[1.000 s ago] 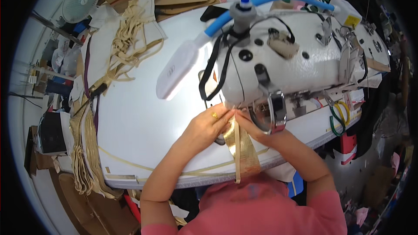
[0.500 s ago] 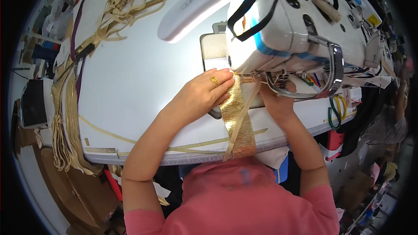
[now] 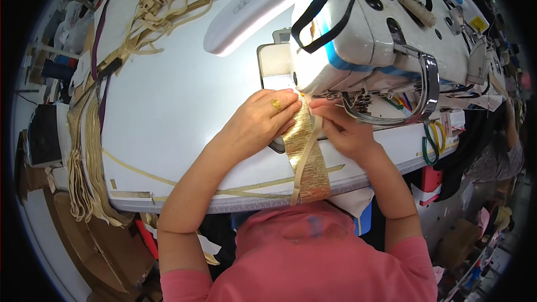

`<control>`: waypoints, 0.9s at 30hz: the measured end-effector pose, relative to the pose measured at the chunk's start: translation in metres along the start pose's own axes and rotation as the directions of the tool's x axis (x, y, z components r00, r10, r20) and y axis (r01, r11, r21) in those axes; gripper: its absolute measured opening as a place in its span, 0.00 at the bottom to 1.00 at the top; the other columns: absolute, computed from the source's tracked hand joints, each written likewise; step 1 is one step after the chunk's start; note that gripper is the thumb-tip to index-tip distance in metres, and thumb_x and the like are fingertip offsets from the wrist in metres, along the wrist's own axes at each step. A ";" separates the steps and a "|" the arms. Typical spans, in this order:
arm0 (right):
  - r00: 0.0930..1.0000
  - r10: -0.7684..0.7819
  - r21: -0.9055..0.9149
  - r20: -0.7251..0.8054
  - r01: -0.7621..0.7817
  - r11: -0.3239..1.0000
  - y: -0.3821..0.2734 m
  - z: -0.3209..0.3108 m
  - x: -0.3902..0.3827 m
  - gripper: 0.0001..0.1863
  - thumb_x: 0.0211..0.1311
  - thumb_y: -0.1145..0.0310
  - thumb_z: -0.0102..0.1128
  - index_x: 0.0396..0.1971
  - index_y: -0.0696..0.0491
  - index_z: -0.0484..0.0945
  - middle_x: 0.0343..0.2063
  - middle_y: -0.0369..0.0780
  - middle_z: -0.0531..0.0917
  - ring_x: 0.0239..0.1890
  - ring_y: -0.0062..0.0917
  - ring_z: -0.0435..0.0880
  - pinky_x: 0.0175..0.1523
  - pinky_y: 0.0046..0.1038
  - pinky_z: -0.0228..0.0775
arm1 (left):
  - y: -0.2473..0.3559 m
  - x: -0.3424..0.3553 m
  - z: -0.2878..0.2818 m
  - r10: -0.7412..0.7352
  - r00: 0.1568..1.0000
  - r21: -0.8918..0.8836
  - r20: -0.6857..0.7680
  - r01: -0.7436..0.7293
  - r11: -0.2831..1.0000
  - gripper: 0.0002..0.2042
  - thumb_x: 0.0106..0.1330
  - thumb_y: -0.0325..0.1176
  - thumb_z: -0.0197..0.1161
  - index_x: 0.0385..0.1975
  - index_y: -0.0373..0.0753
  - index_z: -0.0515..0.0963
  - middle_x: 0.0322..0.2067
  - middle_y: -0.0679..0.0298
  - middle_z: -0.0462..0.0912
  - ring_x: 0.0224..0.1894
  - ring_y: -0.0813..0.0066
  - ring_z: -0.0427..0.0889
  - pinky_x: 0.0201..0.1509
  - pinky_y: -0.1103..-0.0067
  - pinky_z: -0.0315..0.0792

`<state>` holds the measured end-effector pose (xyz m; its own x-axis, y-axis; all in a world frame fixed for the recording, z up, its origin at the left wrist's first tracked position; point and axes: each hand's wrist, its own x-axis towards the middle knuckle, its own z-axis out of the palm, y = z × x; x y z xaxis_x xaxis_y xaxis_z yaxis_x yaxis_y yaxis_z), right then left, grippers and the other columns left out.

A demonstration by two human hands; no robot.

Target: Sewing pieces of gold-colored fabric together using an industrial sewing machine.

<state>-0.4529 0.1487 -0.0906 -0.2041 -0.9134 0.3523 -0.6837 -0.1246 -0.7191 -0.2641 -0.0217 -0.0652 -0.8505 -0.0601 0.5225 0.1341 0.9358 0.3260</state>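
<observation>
My left hand (image 3: 260, 117), with a yellow ring, lies fingers extended on a shimmering gold fabric strip (image 3: 316, 176) beside the white sewing machine (image 3: 361, 36). A narrow beige tape (image 3: 306, 156) runs along the strip and hangs toward the front edge. Opposite, at the tape's upper end, my right hand (image 3: 347, 131) has bent fingers closed on it just below the machine, beside a curved metal guard (image 3: 430, 84). The needle area and some fingertips are hidden.
Tangled cream straps (image 3: 159, 8) and hanging bundles (image 3: 84, 179) lie at the table's (image 3: 151, 112) left. A pale elongated lamp (image 3: 249, 8) overhangs it. Green and yellow loops (image 3: 430, 142) sit right, near a red object (image 3: 430, 178). Another person (image 3: 498, 162) is at the far right.
The view has shifted since a second ago. In the last half second my right hand's fingers have come out from behind the guard toward the tape; my left hand has barely moved.
</observation>
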 end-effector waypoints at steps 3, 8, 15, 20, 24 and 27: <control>0.990 -0.104 -0.114 0.095 0.115 0.987 0.004 0.002 -0.003 0.13 0.59 0.82 0.65 0.44 0.56 0.82 0.47 0.40 0.85 0.51 0.33 0.83 0.56 0.30 0.75 | 0.000 0.002 -0.001 -0.009 1.000 -0.004 0.000 0.009 1.000 0.18 0.59 0.30 0.70 0.48 0.31 0.81 0.48 0.59 0.82 0.53 0.65 0.82 0.56 0.70 0.76; 0.980 -0.174 -0.156 0.098 0.188 0.970 -0.001 0.003 0.001 0.13 0.59 0.80 0.66 0.44 0.55 0.81 0.46 0.40 0.83 0.50 0.34 0.82 0.56 0.32 0.75 | 0.000 0.001 -0.002 -0.011 1.000 0.018 0.013 0.011 1.000 0.17 0.60 0.31 0.70 0.48 0.32 0.82 0.49 0.60 0.83 0.53 0.66 0.82 0.57 0.70 0.75; 0.962 -0.243 -0.278 0.128 0.270 0.922 -0.014 0.003 0.007 0.13 0.57 0.77 0.68 0.43 0.55 0.82 0.45 0.39 0.83 0.49 0.35 0.83 0.54 0.33 0.76 | -0.001 0.000 -0.001 -0.002 1.000 0.065 0.011 0.002 0.998 0.18 0.58 0.32 0.71 0.47 0.32 0.82 0.49 0.59 0.82 0.54 0.66 0.82 0.58 0.68 0.75; 0.977 -0.193 -0.240 0.091 0.210 0.948 -0.009 0.001 0.001 0.12 0.58 0.73 0.70 0.42 0.55 0.82 0.44 0.39 0.83 0.47 0.35 0.84 0.52 0.34 0.77 | 0.029 -0.016 -0.012 0.046 0.995 -0.064 0.088 -0.040 0.997 0.19 0.51 0.33 0.73 0.42 0.31 0.82 0.49 0.57 0.81 0.54 0.61 0.81 0.56 0.67 0.76; 0.990 -0.109 -0.081 -0.086 0.102 0.991 -0.019 -0.012 0.007 0.11 0.66 0.61 0.67 0.35 0.55 0.81 0.34 0.42 0.84 0.37 0.34 0.85 0.44 0.33 0.77 | 0.049 -0.027 -0.024 0.094 0.979 -0.093 0.183 -0.078 0.993 0.16 0.52 0.31 0.72 0.41 0.33 0.83 0.49 0.58 0.81 0.54 0.63 0.81 0.55 0.70 0.77; 0.980 -0.066 0.255 0.189 0.016 0.967 -0.026 -0.020 -0.001 0.30 0.70 0.38 0.53 0.32 0.55 0.82 0.30 0.40 0.84 0.32 0.33 0.83 0.38 0.30 0.73 | 0.053 -0.032 -0.022 0.130 0.975 -0.008 0.181 -0.131 0.991 0.21 0.51 0.29 0.73 0.47 0.34 0.82 0.52 0.58 0.80 0.56 0.61 0.81 0.54 0.69 0.78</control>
<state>-0.4483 0.1608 -0.0603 -0.0224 -0.9599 0.2796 -0.4860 -0.2339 -0.8421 -0.2184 0.0223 -0.0470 -0.9036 0.1260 0.4095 0.2483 0.9329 0.2608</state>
